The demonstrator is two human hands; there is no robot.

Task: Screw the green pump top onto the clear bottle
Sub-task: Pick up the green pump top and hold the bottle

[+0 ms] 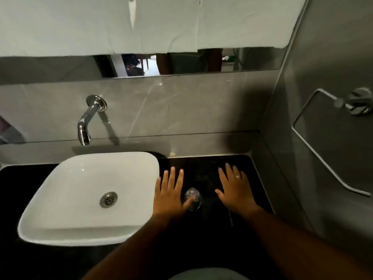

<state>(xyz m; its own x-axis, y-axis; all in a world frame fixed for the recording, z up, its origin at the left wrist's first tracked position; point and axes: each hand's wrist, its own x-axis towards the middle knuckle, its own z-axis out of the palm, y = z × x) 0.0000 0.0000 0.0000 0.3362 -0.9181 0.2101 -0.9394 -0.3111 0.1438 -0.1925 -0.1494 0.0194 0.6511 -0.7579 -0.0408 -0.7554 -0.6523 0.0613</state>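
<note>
The clear bottle [194,198] stands on the black counter [203,168] between my two hands, seen from above, with no top on its neck. My left hand [170,194] lies flat, palm down, fingers spread, its thumb touching the bottle's left side. My right hand [235,189] rests flat and open to the right of the bottle, apart from it, with a ring on one finger. No green pump top shows on the counter. A faint thin line [230,217] runs on the counter by my right wrist; I cannot tell what it is.
A white square basin [60,219] with a metal drain sits left of my hands, under a chrome wall spout [85,123]. A grey wall with a metal towel ring [323,150] closes the right side. A mirror strip [181,63] runs above the backsplash.
</note>
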